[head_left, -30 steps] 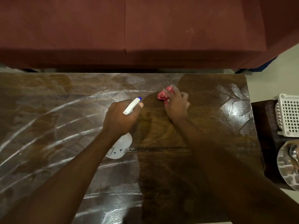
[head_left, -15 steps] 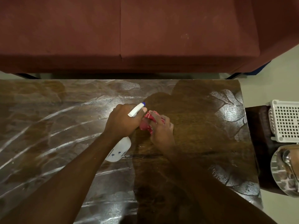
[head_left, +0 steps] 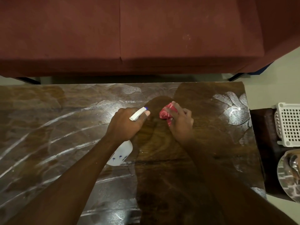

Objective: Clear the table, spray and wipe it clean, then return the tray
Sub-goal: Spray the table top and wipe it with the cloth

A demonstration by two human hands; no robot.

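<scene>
1. Spray bottle (head_left: pixel 121 154) in left hand (head_left: pixel 125 122): fingers (head_left: pixel 146 113) wrapped round its neck, index tip by the blue nozzle, white body under the wrist, over the table (head_left: pixel 65 127).
2. Red cloth (head_left: pixel 166 113) bunched under right hand (head_left: pixel 180 122), fingers curled over it, pressing it onto the table; cloth pokes out toward the bottle.
3. White basket (head_left: pixel 289 124) and metal plate (head_left: pixel 285 176) sit beyond the table's right edge.

R hand (head_left: pixel 181 125) w/ cloth (head_left: pixel 165 113) back right, apart from bottle (head_left: pixel 121 152).
</scene>
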